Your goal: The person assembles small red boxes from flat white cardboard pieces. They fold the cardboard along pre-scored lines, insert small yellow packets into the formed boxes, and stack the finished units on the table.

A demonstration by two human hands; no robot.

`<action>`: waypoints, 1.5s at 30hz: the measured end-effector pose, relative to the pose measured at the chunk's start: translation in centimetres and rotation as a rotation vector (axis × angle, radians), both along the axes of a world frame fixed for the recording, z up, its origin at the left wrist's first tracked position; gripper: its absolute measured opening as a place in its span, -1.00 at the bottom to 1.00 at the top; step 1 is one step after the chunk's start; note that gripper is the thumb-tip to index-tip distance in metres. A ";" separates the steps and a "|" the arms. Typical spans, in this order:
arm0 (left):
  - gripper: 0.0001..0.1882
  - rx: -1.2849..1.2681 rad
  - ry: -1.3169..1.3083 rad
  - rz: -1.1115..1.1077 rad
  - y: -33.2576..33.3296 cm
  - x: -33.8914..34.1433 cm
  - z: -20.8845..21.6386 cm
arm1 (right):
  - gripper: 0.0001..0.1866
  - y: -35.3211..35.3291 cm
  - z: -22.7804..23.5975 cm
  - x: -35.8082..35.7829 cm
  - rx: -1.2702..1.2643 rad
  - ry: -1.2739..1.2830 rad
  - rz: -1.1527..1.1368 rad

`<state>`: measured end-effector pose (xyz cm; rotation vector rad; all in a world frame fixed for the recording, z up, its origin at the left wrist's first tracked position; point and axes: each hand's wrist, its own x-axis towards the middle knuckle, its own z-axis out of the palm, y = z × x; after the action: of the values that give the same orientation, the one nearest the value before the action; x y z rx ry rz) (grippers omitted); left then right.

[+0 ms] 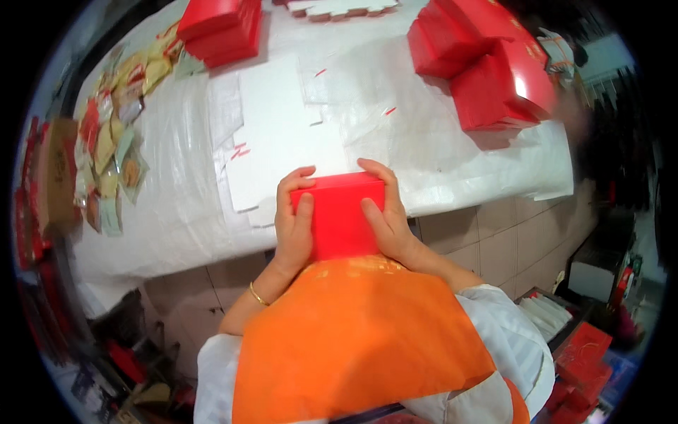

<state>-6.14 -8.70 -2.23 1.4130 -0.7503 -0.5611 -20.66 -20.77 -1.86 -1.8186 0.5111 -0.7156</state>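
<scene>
A plain red box (346,219) is held between my two hands in front of my orange apron (353,332), at the table's near edge. My left hand (294,219) wraps its left side, thumb on the face toward me and fingers curled over the far edge. On the other side my right hand (385,215) grips the same way, its thumb pressed on the near face. Just beyond the box lie flat white die-cut card sheets (275,134) with small red scraps (241,150) on them.
White sheeting covers the table (176,177). Stacked red boxes (222,28) stand at the far left, and more red stacks (494,85) at the far right. Small packets (113,141) lie along the left side. A cardboard box (58,177) stands past the left edge; red items (583,360) sit at lower right.
</scene>
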 end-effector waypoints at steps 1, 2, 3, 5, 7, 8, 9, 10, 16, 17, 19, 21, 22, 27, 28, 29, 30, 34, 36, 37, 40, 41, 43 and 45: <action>-0.80 0.022 -0.024 0.003 -0.8 0.0 -0.1 | -0.45 -0.6 -0.5 0.3 -0.003 0.028 0.002; -0.79 0.032 -0.014 0.024 -1.1 0.3 -0.9 | -0.46 -1.6 -1.0 0.6 -0.022 0.055 -0.013; -0.78 0.046 0.066 0.047 -1.2 0.4 -1.0 | -0.46 -1.7 -2.2 1.2 -0.023 0.065 0.000; -0.77 0.031 0.182 0.089 -0.9 1.1 -1.9 | -0.47 -2.1 -1.6 2.5 -0.047 0.015 0.045; -0.77 0.030 0.204 0.066 -2.6 1.2 -0.1 | -0.39 -3.3 -0.1 2.5 0.021 0.024 0.063; -0.76 0.044 0.185 0.055 -3.4 1.3 1.3 | -0.36 -3.9 0.6 2.5 0.011 -0.006 0.020; -0.76 0.058 0.166 0.046 -4.4 1.4 2.3 | -0.33 -4.7 1.4 2.5 0.001 -0.036 -0.020; -0.76 0.034 0.158 0.022 -5.5 1.8 2.9 | -0.30 -5.3 2.1 2.5 -0.010 -0.068 -0.051; -0.65 -0.059 0.201 -0.080 -11.1 1.3 7.2 | -0.31 -8.7 4.5 -1.1 0.320 -0.063 -0.035; -0.61 -0.138 0.241 -0.107 -12.0 0.5 7.7 | -0.32 -9.7 4.4 -1.7 0.368 -0.122 -0.078; -0.52 -0.288 0.327 -0.168 -13.3 -1.1 8.3 | -0.34 -11.8 4.3 -3.3 0.468 -0.247 -0.165; -0.47 -0.234 0.240 -0.220 -13.4 -1.1 8.7 | -0.35 -14.3 6.4 -5.9 0.481 -0.328 -0.207; -0.44 -0.215 0.200 -0.253 -13.4 -1.1 8.7 | -0.35 -16.1 6.8 -7.8 0.363 -0.330 -0.303; -0.47 -0.039 0.147 -0.188 -11.1 0.6 6.3 | -0.36 -26.6 13.6 -14.7 0.350 -0.593 -0.467; -0.47 0.004 0.156 -0.161 -10.4 0.9 5.7 | -0.38 -28.5 15.3 -14.4 0.285 -0.591 -0.479; -0.47 0.031 0.170 -0.139 -9.9 0.9 5.3 | -0.40 -31.5 15.7 -14.7 0.275 -0.582 -0.498; -0.48 0.057 0.192 -0.128 -9.7 0.7 4.9 | -0.42 -34.9 15.4 -15.7 0.258 -0.568 -0.528; -0.50 0.122 0.239 -0.005 -8.7 1.2 3.6 | -0.41 -44.8 12.6 -13.8 0.327 -0.518 -0.585; -0.51 0.108 0.294 -0.023 -9.5 0.4 2.9 | -0.37 -51.0 10.3 -15.9 0.144 -0.377 -0.753; -0.52 0.121 0.290 0.010 -8.9 0.6 2.8 | -0.35 -51.7 9.2 -13.5 0.099 -0.318 -0.793; -0.52 0.152 0.297 0.070 -8.0 0.9 2.7 | -0.38 -53.0 7.4 -10.0 0.253 -0.131 -0.669; -0.53 0.161 0.303 0.081 -7.8 0.9 2.7 | -0.42 -53.4 7.3 -9.5 0.275 -0.055 -0.618; -0.55 0.185 0.290 0.107 -7.5 0.7 2.7 | -0.50 -53.9 7.8 -8.7 0.156 0.078 -0.574; -0.59 0.229 0.276 0.156 -6.9 1.0 2.3 | -0.52 -53.5 8.4 -7.2 0.000 0.210 -0.535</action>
<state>-5.18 -15.57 0.09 1.5496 -0.3604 -0.7189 -27.81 -74.28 6.51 -1.7782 1.1628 -0.8801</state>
